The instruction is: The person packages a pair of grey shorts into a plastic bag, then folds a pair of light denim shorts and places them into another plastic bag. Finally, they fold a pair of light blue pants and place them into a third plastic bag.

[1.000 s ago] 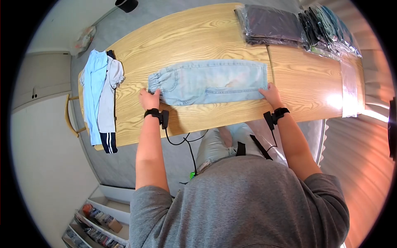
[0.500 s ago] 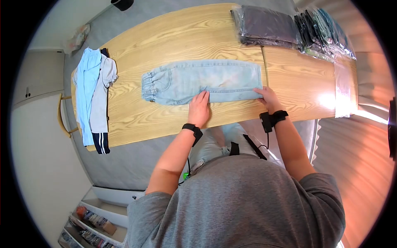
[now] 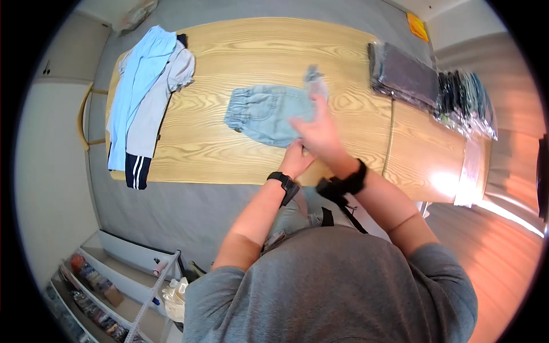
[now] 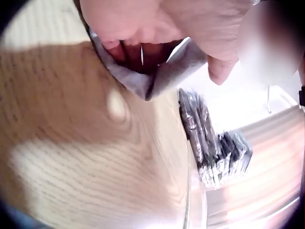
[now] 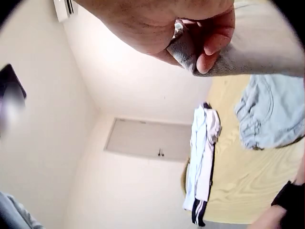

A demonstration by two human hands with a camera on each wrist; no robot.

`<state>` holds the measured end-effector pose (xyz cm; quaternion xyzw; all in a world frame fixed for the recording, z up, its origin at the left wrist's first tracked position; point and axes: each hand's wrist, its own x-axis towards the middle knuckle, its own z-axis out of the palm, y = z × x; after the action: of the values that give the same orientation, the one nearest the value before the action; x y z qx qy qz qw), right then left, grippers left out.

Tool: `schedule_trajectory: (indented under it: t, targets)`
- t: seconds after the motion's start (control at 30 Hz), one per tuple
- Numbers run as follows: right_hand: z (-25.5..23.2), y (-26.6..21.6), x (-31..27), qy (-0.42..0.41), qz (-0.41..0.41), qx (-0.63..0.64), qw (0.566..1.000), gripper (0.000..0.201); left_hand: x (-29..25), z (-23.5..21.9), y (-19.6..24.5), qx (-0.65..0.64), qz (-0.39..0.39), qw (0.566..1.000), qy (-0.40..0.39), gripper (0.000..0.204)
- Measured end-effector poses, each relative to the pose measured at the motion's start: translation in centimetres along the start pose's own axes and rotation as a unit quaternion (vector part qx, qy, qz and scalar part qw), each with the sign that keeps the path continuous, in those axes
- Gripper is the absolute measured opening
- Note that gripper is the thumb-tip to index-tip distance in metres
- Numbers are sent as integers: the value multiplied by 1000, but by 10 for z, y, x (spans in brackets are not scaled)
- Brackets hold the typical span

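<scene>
Jeans: mid-counter, bare wood all round.
Right hand: pinches the lifted leg hem.
Left hand: grips the near edge.

Grey short-sleeved T-shirt, black camera straps on both wrists

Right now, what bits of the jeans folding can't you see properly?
- Head view: the left hand fingers are hidden under the right hand, which is motion-blurred.
- Head view: the lifted leg end of the jeans is smeared; its hem can't be read.
- Left wrist view: only a scrap of denim shows; the top edge cuts the fingers off.
- Head view: the bagged clothes are too small and glossy to identify.
</scene>
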<state>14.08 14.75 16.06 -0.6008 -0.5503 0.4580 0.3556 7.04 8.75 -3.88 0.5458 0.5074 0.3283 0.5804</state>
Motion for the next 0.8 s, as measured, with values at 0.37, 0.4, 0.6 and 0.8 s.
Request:
schedule_trajectory:
  t: [0.37,0.4,0.6,0.8]
  targets:
    - [51,61,-7,-172,-212,-248,929,39,-2,-29,-23,-482,-219,848,-28,32]
    - [34,63,-9,-131,-223,-280,924,41,-3,-33,-17,-476,-209,854,-19,33]
    - [16,115,-26,-91,-218,-357,904,66,-41,-76,4,-541,-170,817,106,35]
    - [34,167,-28,-13,-184,-320,929,64,-29,-114,27,-426,-142,842,298,31]
